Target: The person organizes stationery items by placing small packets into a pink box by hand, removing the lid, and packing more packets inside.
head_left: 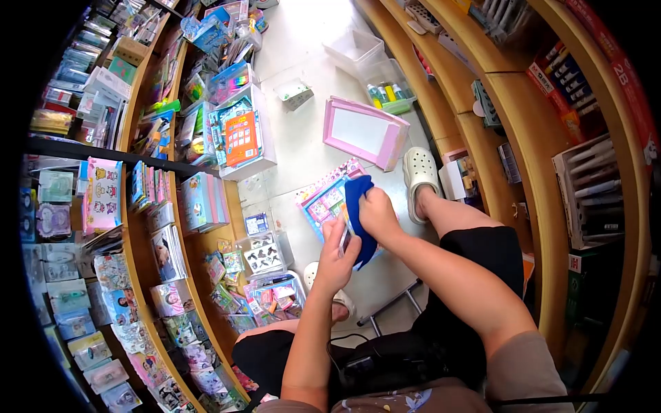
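My right hand [381, 215] is closed around a dark blue cloth [358, 199], which hangs down between my two hands. Just left of the cloth, my left hand [337, 253] pinches a thin flat item [345, 233], seen edge-on; its kind is not clear. Under both hands lies a colourful sheet-like pack [329, 206] with pink and blue borders on the floor. A pink-framed box [365, 133] with a white inside rests on the floor ahead of my hands.
Wooden shelves packed with small goods [138, 241] run along the left. More wooden shelves [509, 103] with pens and boxes stand at the right. On the floor are a white box of booklets [265, 158], clear plastic bins [392, 82] and a bin of small packets [279, 299].
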The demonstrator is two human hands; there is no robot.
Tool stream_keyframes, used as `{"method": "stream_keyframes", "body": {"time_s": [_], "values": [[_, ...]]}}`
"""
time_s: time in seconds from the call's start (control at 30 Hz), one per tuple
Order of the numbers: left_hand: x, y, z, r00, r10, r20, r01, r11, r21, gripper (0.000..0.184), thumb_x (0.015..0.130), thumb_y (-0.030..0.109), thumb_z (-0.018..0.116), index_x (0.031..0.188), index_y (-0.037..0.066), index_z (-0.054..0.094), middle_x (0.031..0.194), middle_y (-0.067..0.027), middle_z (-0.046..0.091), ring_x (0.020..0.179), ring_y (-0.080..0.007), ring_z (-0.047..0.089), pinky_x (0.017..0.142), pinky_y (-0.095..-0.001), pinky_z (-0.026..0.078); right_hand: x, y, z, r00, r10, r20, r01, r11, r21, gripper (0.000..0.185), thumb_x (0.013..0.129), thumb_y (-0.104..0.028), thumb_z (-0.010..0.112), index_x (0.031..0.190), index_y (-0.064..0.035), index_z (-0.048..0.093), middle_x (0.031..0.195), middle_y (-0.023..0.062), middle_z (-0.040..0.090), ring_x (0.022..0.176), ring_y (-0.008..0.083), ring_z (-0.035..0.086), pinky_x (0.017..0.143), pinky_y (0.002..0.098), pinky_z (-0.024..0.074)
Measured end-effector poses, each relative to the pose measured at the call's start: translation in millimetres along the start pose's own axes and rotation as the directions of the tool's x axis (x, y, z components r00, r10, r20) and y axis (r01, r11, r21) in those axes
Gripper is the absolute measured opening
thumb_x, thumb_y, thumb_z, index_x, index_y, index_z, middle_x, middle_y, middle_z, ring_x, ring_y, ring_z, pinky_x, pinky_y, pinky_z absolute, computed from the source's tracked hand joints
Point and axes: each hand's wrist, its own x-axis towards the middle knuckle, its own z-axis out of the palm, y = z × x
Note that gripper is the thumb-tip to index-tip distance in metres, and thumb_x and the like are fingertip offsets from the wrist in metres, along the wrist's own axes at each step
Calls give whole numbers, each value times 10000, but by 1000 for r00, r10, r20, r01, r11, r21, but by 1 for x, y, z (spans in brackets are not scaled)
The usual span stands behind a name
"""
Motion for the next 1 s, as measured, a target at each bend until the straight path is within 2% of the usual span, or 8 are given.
{"method": "stream_keyframes", "body": {"time_s": [0.1,0.2,0.33,0.47,0.63,0.8,0.87,1.0], "values": [[15,-5,-4,980,66,-190,-46,993,108,467,896,134,500,1310,-25,354,1040,-59,430,934,-140,460,829,-248,376,-7,-29,-5,960,202,196,-271,853,446,165,815,-84,483,848,47,577,768,153,621,682,229,605,637,340,466],[32,5,-8,964,33,-262,-33,999,4,402,897,131,489,1265,-6,404,1082,-89,433,1025,-166,441,906,-263,335,-13,-45,-8,915,37,402,-331,640,693,184,831,-43,460,962,9,578,850,66,601,758,127,566,682,278,457],[49,11,-15,949,118,-294,-63,980,191,411,881,123,485,1259,-19,409,1181,-143,377,1077,-211,448,920,-294,360,-3,-43,-20,835,2,550,-432,619,656,249,803,8,459,1030,-13,558,915,59,596,817,139,572,722,262,454],[60,20,-12,978,-101,-184,59,973,-221,402,873,100,469,1256,-11,421,1148,-138,469,1073,-186,466,909,-290,368,-4,-49,-27,919,54,391,-227,882,413,198,871,-74,439,984,5,581,821,48,600,717,115,576,620,259,456],[75,21,-9,992,-121,38,99,550,-829,331,816,4,455,1146,-11,436,1113,-168,547,987,-237,575,859,-322,475,-2,-39,-28,960,18,280,-119,930,347,198,799,-114,509,914,35,573,808,169,619,702,248,615,616,350,475],[78,-27,-10,975,-223,-19,66,366,-928,204,862,46,455,1064,17,465,1183,-198,515,1093,-287,521,945,-385,426,0,-24,-30,986,-163,39,158,981,111,243,709,-50,531,922,65,540,768,145,589,679,191,587,647,313,479],[80,-35,-7,947,-305,-100,-5,296,-955,189,903,106,441,1068,18,469,1207,-195,505,1117,-293,505,962,-395,412,1,-26,-36,990,-112,88,97,981,168,239,692,-40,528,903,70,538,776,168,602,701,234,596,650,342,469],[70,-35,6,973,-161,163,185,130,-974,362,953,249,375,1219,9,431,1236,-157,496,1162,-265,473,990,-396,380,5,-11,-32,977,-132,169,115,988,105,175,707,-50,521,842,58,548,746,192,603,686,288,600,630,372,456]]}}
